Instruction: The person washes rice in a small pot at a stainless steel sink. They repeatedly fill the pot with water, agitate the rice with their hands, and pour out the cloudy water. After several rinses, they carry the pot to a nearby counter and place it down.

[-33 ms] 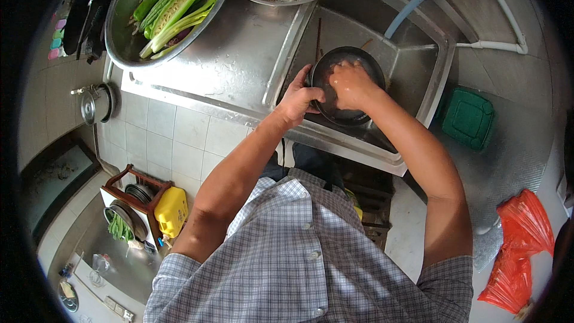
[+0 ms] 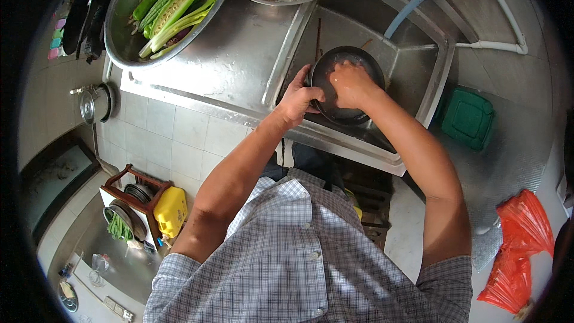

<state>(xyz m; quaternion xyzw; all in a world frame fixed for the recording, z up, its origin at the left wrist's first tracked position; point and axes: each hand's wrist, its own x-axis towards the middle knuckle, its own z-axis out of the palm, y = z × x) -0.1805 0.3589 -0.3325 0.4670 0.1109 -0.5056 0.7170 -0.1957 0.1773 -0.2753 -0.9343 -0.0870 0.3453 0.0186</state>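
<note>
A dark round bowl (image 2: 343, 114) is held over the steel sink basin (image 2: 412, 75). My left hand (image 2: 297, 100) grips its left rim, thumb on the near side and fingers around the edge. Inside the bowl, my right hand (image 2: 351, 87) reaches down with its fingers bent and bunched together. Its fingertips are hidden, so what they touch or hold cannot be made out. The inside of the bowl looks wet.
On the steel drainboard (image 2: 239, 54) stand a metal basin (image 2: 113, 42) of leafy green vegetables and a metal bowl (image 2: 287, 2) with pale pieces in liquid. A blue hose (image 2: 418, 1) hangs behind the sink. A green bin (image 2: 469, 119) and red plastic bags (image 2: 517, 251) are at right.
My right hand's fingers have drawn in slightly inside the bowl. The left hand and the bowl stay in place.
</note>
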